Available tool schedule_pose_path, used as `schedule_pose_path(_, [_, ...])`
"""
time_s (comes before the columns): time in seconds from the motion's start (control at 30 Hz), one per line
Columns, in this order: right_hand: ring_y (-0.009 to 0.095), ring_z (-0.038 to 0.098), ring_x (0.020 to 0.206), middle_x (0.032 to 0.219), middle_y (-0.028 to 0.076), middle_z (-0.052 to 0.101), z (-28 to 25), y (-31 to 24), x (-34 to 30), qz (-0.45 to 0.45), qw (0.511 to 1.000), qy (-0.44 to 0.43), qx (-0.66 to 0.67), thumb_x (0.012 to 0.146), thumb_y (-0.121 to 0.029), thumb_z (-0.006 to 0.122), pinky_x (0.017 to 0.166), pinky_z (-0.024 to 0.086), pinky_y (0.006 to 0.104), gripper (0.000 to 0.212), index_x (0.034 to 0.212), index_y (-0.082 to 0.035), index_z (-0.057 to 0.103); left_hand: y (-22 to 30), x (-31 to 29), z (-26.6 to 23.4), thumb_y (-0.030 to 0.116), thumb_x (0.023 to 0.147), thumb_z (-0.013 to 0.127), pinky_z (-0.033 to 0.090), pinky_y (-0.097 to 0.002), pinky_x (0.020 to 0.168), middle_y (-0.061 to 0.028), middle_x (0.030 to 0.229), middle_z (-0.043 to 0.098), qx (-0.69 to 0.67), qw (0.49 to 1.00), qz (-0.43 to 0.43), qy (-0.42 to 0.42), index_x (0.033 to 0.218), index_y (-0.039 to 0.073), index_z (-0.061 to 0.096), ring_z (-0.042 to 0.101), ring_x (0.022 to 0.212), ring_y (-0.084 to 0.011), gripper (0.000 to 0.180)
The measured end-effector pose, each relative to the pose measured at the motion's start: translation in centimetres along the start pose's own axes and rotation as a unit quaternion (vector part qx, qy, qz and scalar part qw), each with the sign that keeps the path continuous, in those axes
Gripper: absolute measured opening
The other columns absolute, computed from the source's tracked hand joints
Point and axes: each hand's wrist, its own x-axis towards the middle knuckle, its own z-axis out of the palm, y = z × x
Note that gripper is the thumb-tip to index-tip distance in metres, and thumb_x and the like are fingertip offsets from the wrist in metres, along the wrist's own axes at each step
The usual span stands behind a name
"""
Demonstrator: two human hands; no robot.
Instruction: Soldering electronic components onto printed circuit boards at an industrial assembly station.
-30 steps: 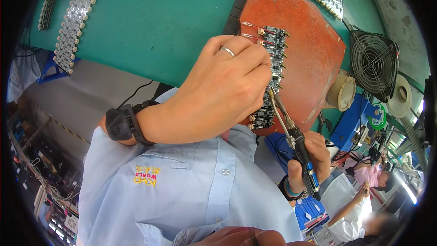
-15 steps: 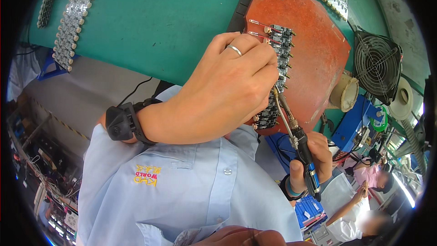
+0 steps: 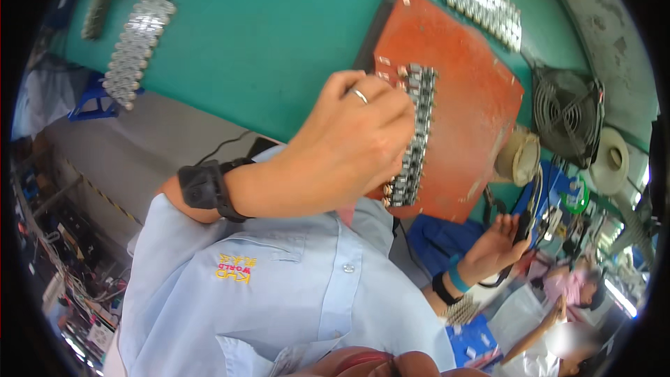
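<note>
A strip of small black circuit boards [image 3: 421,126] lies on a worn reddish-brown plate [image 3: 471,119]. My left hand [image 3: 366,139], with a ring on one finger, is closed at the strip's left edge and covers part of it. Its fingertips are hidden, so whatever they pinch does not show. Small parts with red wires [image 3: 385,63] stick out at the strip's far end. Off to the right of the plate, my right hand [image 3: 492,248] grips a soldering iron [image 3: 523,227] by its dark handle. The iron's metal end points up beside a round, pale, stained cup [image 3: 520,157].
Panels of silvery boards [image 3: 139,49] lie at the table's left, with another panel [image 3: 483,5] at the far right. A black fan with a wire guard [image 3: 569,105] and a pale spool [image 3: 609,160] stand at right. Other people sit at lower right.
My right hand has carried the soldering iron away from the strip, right toward the round cup. My left hand stays closed at the strip. The whole view has shifted slightly.
</note>
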Motion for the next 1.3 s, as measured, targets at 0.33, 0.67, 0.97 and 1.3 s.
schedule_pose_path(0.33, [0.022,0.058,0.085,0.102,0.014,0.058,4.6,0.3,0.8,-0.062,0.996,-0.06,0.0,0.094,-0.042,0.055,0.076,0.048,0.0344,0.048,0.117,-0.001,0.046,-2.8,4.5,-5.9,0.022,0.074,0.067,0.043,-0.0413,0.084,-0.01,0.099,0.061,0.106,0.977,0.089,0.161,0.084,0.007,0.064,0.056,0.097,-0.0288,0.019])
schedule_pose_path(0.67, [0.021,0.058,0.081,0.093,0.013,0.057,6.7,0.5,0.7,-0.039,0.998,-0.043,0.024,0.09,-0.042,0.061,0.076,0.05,0.034,0.05,0.112,0.002,0.047,-28.2,20.5,-9.4,0.04,0.078,0.07,0.041,-0.0445,0.097,-0.0119,0.126,0.056,0.26,0.927,-0.112,0.246,0.115,0.014,0.062,0.05,0.118,-0.0349,0.046])
schedule_pose_path(0.97, [0.019,0.058,0.081,0.095,0.012,0.055,5.3,1.6,0.0,-0.021,0.999,-0.043,-0.004,0.092,-0.044,0.057,0.073,0.049,0.033,0.051,0.114,0.001,0.046,-28.6,23.0,-8.6,0.038,0.088,0.058,0.049,-0.0454,0.078,-0.0135,0.098,0.065,0.28,0.939,-0.118,0.162,0.096,0.008,0.064,0.061,0.096,-0.0334,0.031])
schedule_pose_path(1.3, [0.02,0.057,0.08,0.093,0.012,0.055,6.0,0.6,-0.2,-0.043,0.994,-0.079,0.06,0.093,-0.035,0.055,0.073,0.049,0.0327,0.042,0.112,0.001,0.047,-21.9,12.3,-14.7,0.02,0.095,0.053,0.057,-0.0308,0.055,-0.013,0.075,0.065,-0.276,0.832,-0.209,0.433,0.093,-0.008,0.063,0.068,0.062,-0.0199,0.03])
